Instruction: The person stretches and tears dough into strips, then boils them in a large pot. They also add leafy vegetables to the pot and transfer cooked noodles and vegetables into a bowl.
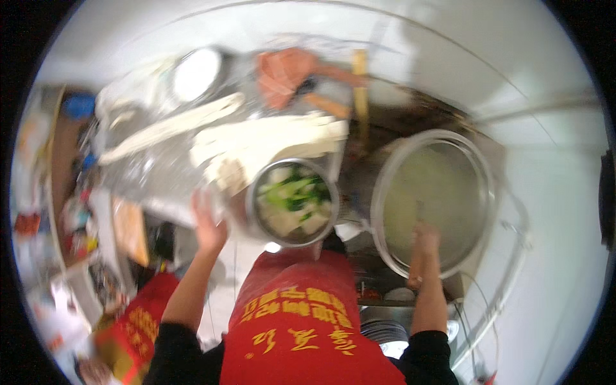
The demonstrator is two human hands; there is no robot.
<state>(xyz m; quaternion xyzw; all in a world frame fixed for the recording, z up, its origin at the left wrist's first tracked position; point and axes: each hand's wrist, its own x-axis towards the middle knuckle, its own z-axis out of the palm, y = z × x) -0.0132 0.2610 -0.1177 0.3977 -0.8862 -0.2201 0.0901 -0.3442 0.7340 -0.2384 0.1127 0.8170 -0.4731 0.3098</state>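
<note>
My right hand (427, 238) grips the wooden handle (415, 267) of a utensil over a large round metal pot (378, 211). Cloudy pale liquid (433, 192) fills much of that pot, and the utensil's far end is lost in blur and haze. Fingers apart, my left hand (209, 226) is by the front edge of the worktable, holding nothing visible. Between my hands stands a smaller metal pot (332, 226) containing chopped green leaves (293, 190) and pale flat pieces (279, 219), possibly dough or tofu.
Long pale strips of dough (260, 139) lie on the plastic-covered worktable (149, 178). Behind them are an orange-red cloth or bag (284, 74) and a round white container (197, 74). Another person in a red apron (144, 317) is at lower left. Stacked plates (385, 332) sit low right.
</note>
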